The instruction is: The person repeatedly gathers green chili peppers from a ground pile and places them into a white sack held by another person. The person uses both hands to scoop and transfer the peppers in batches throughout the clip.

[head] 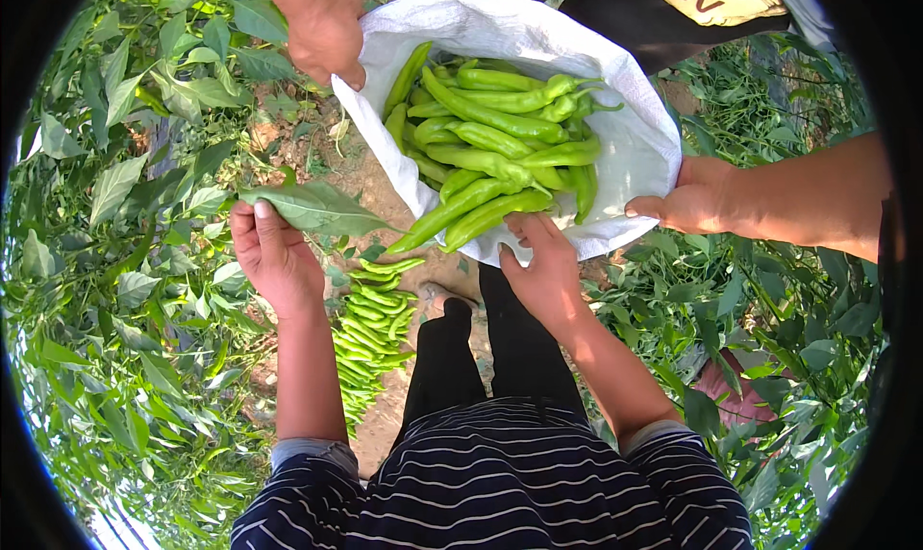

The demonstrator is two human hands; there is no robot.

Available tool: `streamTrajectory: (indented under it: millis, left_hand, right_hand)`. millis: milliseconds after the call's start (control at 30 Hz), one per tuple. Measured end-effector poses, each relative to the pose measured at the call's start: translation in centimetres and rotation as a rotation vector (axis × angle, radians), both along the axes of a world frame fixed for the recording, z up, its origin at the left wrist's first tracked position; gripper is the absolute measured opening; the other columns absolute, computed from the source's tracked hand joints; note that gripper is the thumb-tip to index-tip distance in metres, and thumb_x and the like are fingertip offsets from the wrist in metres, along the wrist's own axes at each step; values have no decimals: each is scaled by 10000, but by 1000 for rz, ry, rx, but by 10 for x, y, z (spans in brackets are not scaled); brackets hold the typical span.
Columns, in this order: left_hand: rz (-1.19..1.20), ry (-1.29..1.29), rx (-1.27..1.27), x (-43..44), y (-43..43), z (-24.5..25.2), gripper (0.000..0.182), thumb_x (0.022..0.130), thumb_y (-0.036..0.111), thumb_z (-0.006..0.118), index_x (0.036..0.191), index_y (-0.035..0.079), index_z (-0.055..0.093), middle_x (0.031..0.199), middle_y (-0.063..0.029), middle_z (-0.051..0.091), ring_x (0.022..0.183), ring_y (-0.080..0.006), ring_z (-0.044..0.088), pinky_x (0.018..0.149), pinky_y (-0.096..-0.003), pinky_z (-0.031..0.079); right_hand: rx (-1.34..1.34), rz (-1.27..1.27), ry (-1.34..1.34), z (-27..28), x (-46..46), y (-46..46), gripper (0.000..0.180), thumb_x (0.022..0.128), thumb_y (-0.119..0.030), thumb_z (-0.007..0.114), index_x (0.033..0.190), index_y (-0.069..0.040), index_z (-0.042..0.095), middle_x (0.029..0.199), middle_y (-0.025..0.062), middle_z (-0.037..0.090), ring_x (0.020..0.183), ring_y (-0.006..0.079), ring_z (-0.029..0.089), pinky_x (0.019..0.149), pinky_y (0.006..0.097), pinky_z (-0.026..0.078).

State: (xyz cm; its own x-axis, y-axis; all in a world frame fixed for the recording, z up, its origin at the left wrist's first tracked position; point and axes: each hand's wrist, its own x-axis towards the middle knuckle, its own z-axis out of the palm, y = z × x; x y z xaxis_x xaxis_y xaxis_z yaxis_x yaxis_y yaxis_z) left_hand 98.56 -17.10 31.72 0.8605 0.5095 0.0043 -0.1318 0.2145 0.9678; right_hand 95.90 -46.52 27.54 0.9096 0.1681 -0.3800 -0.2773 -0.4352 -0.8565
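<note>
My left hand pinches a large green leaf between thumb and fingers, left of a white woven sack. Long green peppers lie piled inside the open sack. My right hand is at the sack's near rim, its fingertips at the lowest peppers; whether it grips one or the rim I cannot tell. Another person's two hands hold the rim at the upper left and at the right.
A long heap of green peppers lies on the bare soil path beside my feet. Leafy pepper plants line both sides. The other person stands across the sack. Something pink shows among the plants at the lower right.
</note>
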Motion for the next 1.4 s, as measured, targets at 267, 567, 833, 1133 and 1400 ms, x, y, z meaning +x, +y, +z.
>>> streamTrajectory:
  millis: [267,567,833,1133,1400]
  left_hand:
    - [-250,955,-540,-60,-15,-115,736,900,527,512,1465,101,310,1439,-124,420,1218,-303,498,1046,-495,309]
    - [-37,672,145,-20,-106,-90,376,858,301,654,1024,-35,625,918,-231,684,893,-382,657,803,-420,496]
    - [-103,566,223,-70,-94,-89,329,770,210,729,915,-3,526,727,-129,614,660,-240,609,639,-359,487]
    - [-226,486,-89,-217,-95,-148,474,783,72,681,1193,30,445,1079,-118,587,932,-235,628,837,-349,513]
    - [-61,1055,-188,-492,14,-296,347,779,118,688,1085,36,547,941,-110,669,802,-232,662,738,-342,531]
  right_hand:
    - [-474,853,-708,-26,76,36,666,591,-124,744,1225,-86,544,1123,75,554,1081,289,524,945,396,388]
    - [-978,418,-660,-28,102,38,945,653,-342,809,1460,-152,355,1349,154,433,1250,372,415,1008,592,309]
    - [-646,787,-302,-68,60,41,641,792,-249,717,1367,-96,478,1373,170,501,1289,355,450,1056,539,340]
    - [-1,175,-580,3,-46,67,117,936,-40,552,1014,29,604,1012,106,627,719,97,517,668,229,435]
    - [147,626,438,-305,-225,234,188,905,-60,623,1087,-16,638,931,32,656,812,77,596,698,230,494]
